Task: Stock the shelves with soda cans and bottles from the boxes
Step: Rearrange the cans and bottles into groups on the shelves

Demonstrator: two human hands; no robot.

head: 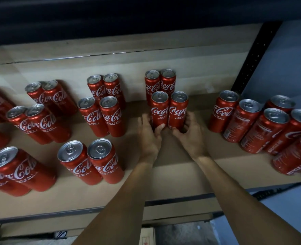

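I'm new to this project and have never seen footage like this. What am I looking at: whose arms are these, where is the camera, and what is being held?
There is no machine here. A person works with bare hands, and the single picture comes from a wide-angle camera worn on the head, looking forward and down, so the arms reach in from the bottom. The surface is a brown shelf with upright red cola cans, mostly in pairs such as the left pair. The left hand grips the left front can, and the right hand grips the right front can beside it. Both are just in front of the back pair. A looser right cluster stands further along.
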